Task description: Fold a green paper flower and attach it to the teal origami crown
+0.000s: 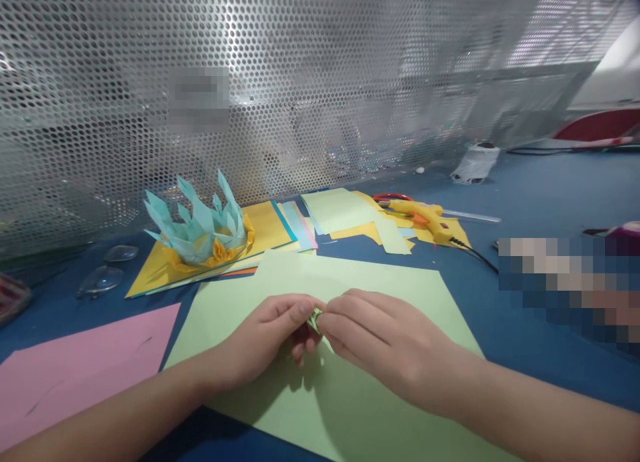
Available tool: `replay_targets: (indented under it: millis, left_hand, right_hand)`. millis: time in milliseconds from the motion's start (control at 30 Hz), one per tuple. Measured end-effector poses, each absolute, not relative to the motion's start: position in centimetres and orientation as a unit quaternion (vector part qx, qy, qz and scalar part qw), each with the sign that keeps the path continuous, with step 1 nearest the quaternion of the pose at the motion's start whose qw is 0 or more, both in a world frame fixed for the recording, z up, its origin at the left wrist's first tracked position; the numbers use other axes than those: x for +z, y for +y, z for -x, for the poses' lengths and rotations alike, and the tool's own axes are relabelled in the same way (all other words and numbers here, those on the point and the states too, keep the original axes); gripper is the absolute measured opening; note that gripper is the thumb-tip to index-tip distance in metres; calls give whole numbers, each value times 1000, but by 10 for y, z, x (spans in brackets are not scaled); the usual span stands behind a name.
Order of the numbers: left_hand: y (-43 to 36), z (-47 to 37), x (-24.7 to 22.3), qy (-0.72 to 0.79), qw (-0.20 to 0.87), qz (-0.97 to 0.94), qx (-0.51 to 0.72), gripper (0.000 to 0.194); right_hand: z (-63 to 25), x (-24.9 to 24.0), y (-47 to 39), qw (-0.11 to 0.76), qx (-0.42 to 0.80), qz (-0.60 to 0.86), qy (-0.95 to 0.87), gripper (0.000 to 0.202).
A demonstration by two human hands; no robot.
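Between my two hands is a small folded piece of green paper point(315, 320), mostly hidden by fingers. My left hand point(273, 332) pinches it from the left, thumb on top and the other fingers curled below. From the right, my right hand point(385, 335) closes its fingertips on the same piece. Both hands are just above a large sheet of light green paper point(400, 409) that lies on the blue table. Their shadows fall on the sheet.
A light-blue folded paper crown point(200, 229) stands on yellow paper point(273, 225) at the back left. Glasses point(103, 279) and a pink sheet point(95, 355) lie left. Behind are paper scraps point(340, 212) and a yellow glue gun point(417, 215). A perforated metal panel point(300, 69) bounds the table.
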State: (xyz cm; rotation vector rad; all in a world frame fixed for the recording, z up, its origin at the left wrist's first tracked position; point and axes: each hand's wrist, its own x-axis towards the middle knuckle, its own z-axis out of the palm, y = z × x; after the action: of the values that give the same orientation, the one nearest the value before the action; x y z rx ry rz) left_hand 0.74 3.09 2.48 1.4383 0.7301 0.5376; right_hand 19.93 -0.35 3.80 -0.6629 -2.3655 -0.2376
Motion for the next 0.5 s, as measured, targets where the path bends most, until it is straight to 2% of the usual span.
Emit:
replay_targets:
  millis: [100,267,400,500]
  left_hand:
    - [31,-9,25,332,661,-624,254,35]
    - [30,-11,28,351,653,-617,263,34]
    - [30,-12,27,369,628,-627,276,32]
    - [31,-12,25,372,604,-649,275,30]
  right_hand:
    - [-201,39,0,320,-134,236,-908,37]
    - [-200,35,6,332,-155,242,-898,28]
    - [-198,31,8,382,-122,283,-871,11]
    - [-201,31,10,404,-72,330,-850,11]
